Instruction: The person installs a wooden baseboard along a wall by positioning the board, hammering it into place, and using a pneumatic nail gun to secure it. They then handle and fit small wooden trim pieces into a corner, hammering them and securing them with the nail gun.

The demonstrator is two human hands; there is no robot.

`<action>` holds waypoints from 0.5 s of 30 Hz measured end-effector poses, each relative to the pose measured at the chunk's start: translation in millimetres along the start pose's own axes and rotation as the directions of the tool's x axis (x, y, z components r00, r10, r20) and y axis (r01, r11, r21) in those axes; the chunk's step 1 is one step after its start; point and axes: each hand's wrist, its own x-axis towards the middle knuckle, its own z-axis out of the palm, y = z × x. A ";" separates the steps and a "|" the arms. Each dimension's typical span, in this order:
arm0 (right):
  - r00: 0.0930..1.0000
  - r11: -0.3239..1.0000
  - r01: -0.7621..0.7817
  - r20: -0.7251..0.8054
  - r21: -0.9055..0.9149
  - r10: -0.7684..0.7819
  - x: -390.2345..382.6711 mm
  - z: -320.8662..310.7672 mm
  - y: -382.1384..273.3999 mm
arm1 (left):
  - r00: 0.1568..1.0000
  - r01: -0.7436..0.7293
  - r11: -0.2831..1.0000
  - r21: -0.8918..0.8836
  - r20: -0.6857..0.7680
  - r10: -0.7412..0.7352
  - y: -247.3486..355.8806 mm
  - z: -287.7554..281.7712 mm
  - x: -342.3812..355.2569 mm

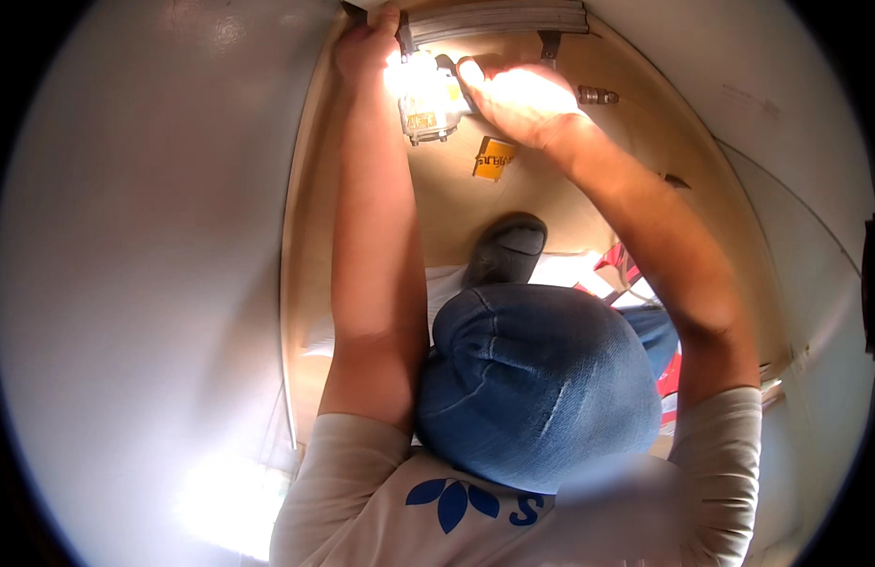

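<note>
At the top of the head view, a glaring metal housing point(430, 111) with a yellow label and bolts along its lower rim sits between my hands; glare hides much of its shape. My left hand point(366, 49) is closed at its left side, by the end of a grey metal rail point(494, 21); what its fingers hold is hidden. My right hand point(524, 99) is closed at the housing's right side, with the thumb against it and the other fingers curled out of sight.
A yellow label point(494, 159) lies on the tan surface point(447, 208) below the housing. A metal hose fitting point(598, 95) is right of my right hand. Pale curved walls point(154, 236) close in on both sides. My bent knee point(551, 387) and dark shoe point(509, 248) are below.
</note>
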 end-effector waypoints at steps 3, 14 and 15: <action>0.999 0.996 0.038 -0.002 -0.085 -0.039 -9.6 -9.1 -13.3 | 0.987 0.161 0.968 -0.190 0.050 -0.154 -39.3 0.7 25.2; 0.965 0.964 -0.261 0.026 -0.045 0.263 -160.6 25.4 -6.8 | 0.961 -0.189 0.789 -0.584 -0.274 0.028 15.0 -12.7 -37.9; 0.970 0.970 -0.239 -0.047 -0.043 0.237 -175.2 33.6 6.5 | 0.920 -0.194 0.922 -0.336 -0.389 0.052 29.0 -11.0 -57.6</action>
